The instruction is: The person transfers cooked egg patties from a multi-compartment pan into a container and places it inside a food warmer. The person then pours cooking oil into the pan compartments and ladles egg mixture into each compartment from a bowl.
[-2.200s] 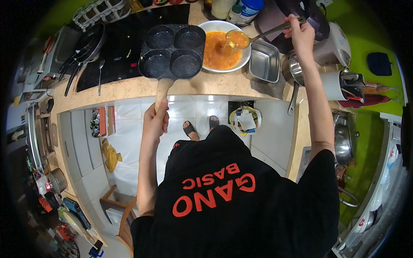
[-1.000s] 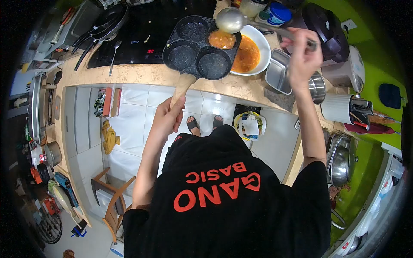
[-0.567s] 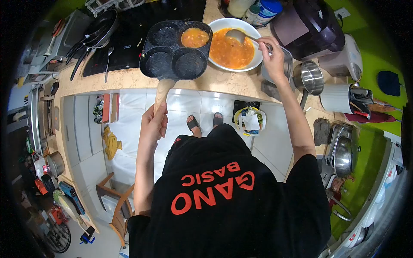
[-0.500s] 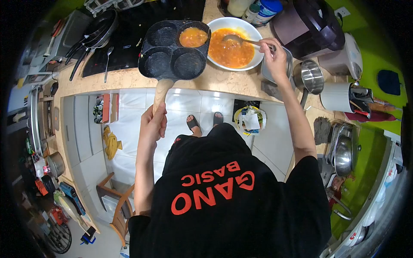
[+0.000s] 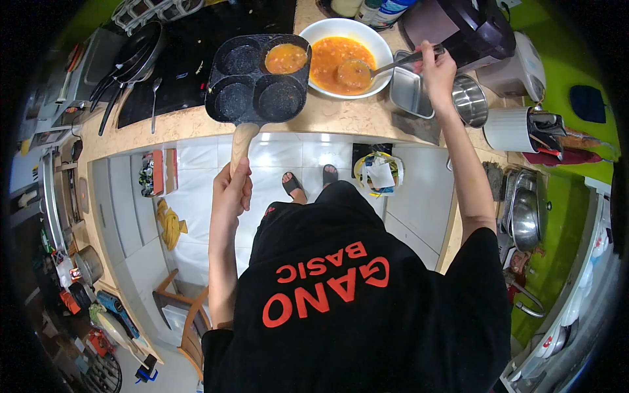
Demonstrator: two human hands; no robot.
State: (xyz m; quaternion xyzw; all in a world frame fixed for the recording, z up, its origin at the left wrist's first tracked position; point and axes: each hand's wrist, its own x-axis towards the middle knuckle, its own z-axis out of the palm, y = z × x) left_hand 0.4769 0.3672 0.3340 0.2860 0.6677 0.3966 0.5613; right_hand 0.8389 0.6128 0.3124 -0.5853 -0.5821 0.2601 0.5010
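My left hand (image 5: 232, 188) is wrapped round the wooden handle of a black egg pan (image 5: 254, 80) with round wells, raised over the counter edge. Orange egg mixture (image 5: 285, 59) fills its upper right well; the other wells hold none. Close by on the right stands a white bowl (image 5: 381, 40) of orange mixture with small bits in it. My right hand (image 5: 437, 69) grips the handle of a metal ladle (image 5: 386, 67). The ladle's scoop is full and lies at the surface of the mixture, near the bowl's right side.
Behind the pan lies a black cooktop (image 5: 190, 59) with a spoon (image 5: 154, 105) and stacked frying pans (image 5: 141, 56). Right of the bowl are a metal tray (image 5: 411, 95), a steel pot (image 5: 469, 101), a dark cooker (image 5: 455, 29) and a utensil holder (image 5: 514, 129).
The ladle has moved from the middle of the bowl toward its lower right, its scoop now filled. My right hand has shifted right and up; the left still holds the pan.
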